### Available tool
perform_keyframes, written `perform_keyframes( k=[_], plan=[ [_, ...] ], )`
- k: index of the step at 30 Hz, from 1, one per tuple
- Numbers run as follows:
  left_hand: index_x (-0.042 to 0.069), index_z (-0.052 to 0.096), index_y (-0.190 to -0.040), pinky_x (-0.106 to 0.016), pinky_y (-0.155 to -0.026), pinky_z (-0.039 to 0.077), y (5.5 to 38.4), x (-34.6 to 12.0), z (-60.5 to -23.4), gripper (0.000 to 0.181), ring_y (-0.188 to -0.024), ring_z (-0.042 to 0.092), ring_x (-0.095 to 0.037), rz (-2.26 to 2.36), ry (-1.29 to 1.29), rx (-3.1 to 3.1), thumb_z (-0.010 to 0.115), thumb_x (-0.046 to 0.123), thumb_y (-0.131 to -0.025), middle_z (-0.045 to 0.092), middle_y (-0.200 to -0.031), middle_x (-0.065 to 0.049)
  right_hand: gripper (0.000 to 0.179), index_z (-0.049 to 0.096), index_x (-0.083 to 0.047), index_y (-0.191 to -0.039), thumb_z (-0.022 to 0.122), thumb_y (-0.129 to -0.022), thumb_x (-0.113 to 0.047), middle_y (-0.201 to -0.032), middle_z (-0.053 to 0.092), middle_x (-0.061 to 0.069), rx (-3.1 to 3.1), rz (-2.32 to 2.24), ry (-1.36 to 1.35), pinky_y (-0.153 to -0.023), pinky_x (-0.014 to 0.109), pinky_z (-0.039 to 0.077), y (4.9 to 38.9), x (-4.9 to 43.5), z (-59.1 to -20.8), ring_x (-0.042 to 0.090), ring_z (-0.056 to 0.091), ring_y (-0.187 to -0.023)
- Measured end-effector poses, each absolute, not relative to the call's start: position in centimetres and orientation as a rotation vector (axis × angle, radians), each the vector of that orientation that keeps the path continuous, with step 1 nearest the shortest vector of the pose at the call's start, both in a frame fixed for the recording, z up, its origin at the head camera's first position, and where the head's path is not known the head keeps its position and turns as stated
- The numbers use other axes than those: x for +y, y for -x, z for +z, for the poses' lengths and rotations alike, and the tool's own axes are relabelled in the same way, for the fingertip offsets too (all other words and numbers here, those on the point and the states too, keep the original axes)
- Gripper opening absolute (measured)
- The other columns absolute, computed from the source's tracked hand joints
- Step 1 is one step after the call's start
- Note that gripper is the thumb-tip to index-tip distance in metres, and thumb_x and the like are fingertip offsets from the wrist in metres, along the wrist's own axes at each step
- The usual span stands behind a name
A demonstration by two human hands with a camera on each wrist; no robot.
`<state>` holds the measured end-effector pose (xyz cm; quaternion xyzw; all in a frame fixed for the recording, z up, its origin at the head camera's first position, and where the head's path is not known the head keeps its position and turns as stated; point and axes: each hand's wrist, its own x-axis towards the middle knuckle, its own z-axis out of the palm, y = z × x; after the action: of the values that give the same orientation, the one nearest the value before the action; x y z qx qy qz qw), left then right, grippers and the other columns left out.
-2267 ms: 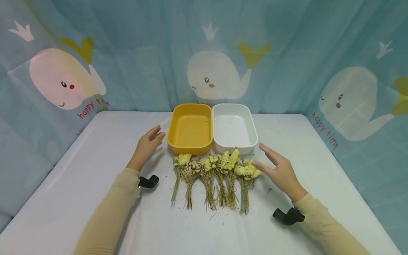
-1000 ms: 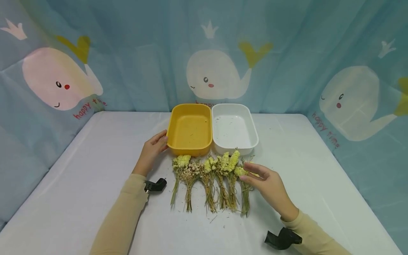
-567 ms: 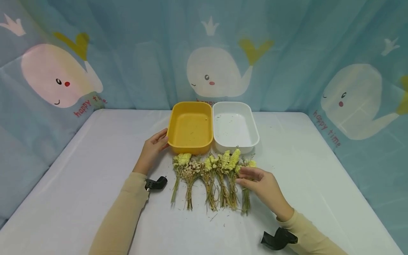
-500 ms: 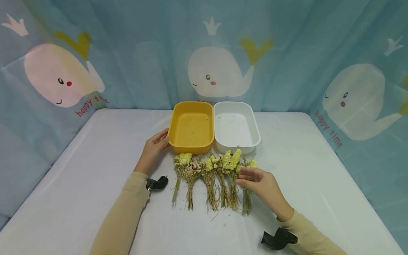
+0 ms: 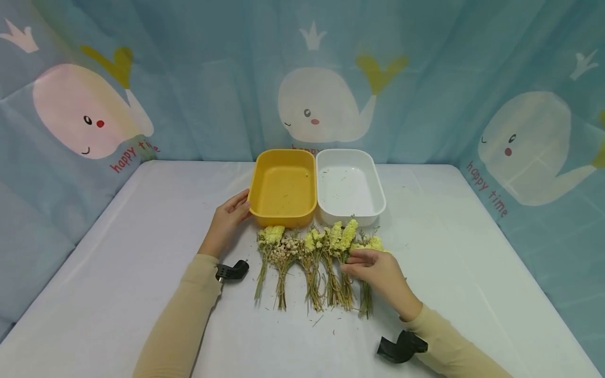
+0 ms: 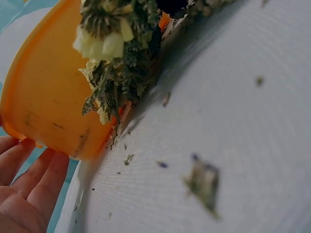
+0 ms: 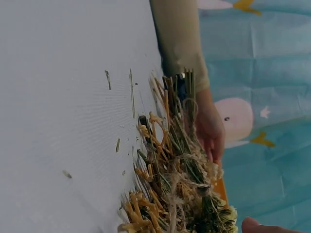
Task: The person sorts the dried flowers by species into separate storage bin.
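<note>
At the left wall of the yellow bin point(image 5: 282, 216), my left hand point(image 5: 226, 223) touches the plastic with fairly straight fingertips; the left wrist view shows those fingers point(image 6: 48, 174) against the bin's underside edge. My right hand point(image 5: 380, 273) reaches across the rightmost dried flower bunch point(image 5: 366, 302), hiding part of it. Its thumb and fingers, a little apart, are beside the stems of the neighbouring yellow-flowered bunch point(image 5: 346, 294). Only one fingertip point(image 7: 252, 225) shows in the right wrist view, next to the flower heads. More twine-tied bunches lie leftward, including a pale-flowered one point(image 5: 282, 257).
A white bin point(image 5: 351, 214) stands against the yellow one at the back of the white table point(image 5: 264, 346). Both hold small plant crumbs, and more bits lie around the stems. Behind hangs a blue curtain point(image 5: 212, 105) with whale prints.
My left hand has come in to the yellow bin's side. My right hand has moved left and nearer me, over the rightmost bunch to its neighbour. The bunches lie about where they were.
</note>
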<state>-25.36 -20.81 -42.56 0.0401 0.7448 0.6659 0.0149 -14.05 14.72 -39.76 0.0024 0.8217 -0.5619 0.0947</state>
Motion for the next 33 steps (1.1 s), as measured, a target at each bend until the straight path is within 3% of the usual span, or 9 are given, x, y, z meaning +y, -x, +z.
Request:
perform_keyframes(
  k=[10,18,26,33],
  plan=[
    [0.012,0.030,-0.157,-0.013,-0.100,0.052,25.6,-20.8,-42.5,0.061,-0.146,0.039,-0.025,2.092,-0.129,2.291,0.053,0.031,-0.104,0.033,-0.162,-0.008,0.046,0.070,0.000,-0.121,0.082,-0.083,-0.022,-0.103,0.076,0.012,2.491,-1.617,-0.014,-0.078,0.024,0.063,14.9,14.5,-40.5,0.017,0.074,-0.089],
    [0.013,0.031,-0.157,-0.011,-0.097,0.053,25.6,-20.8,-42.7,0.063,-0.144,0.042,-0.027,2.068,-0.124,2.319,0.054,0.036,-0.103,0.036,-0.160,-0.009,0.046,0.068,0.001,-0.124,0.079,-0.086,-0.020,-0.110,0.075,0.017,2.419,-1.683,0.008,-0.080,0.029,0.064,14.9,14.6,-41.0,0.021,0.075,-0.092],
    [0.013,0.032,-0.157,-0.011,-0.098,0.053,25.5,-20.8,-43.0,0.062,-0.145,0.041,-0.025,2.081,-0.115,2.305,0.055,0.034,-0.103,0.036,-0.161,-0.009,0.047,0.067,0.004,-0.123,0.081,-0.084,-0.017,-0.098,0.077,0.014,2.449,-1.663,0.016,-0.069,0.018,0.060,14.8,14.5,-41.5,0.012,0.074,-0.083],
    [0.012,0.033,-0.156,-0.012,-0.099,0.052,25.4,-20.9,-42.7,0.063,-0.145,0.041,-0.026,2.094,-0.122,2.305,0.056,0.033,-0.102,0.036,-0.160,-0.010,0.043,0.067,0.007,-0.121,0.079,-0.084,-0.011,-0.098,0.076,0.017,2.387,-1.743,0.004,-0.069,0.020,0.062,14.7,14.3,-41.4,0.011,0.074,-0.079]
  ],
)
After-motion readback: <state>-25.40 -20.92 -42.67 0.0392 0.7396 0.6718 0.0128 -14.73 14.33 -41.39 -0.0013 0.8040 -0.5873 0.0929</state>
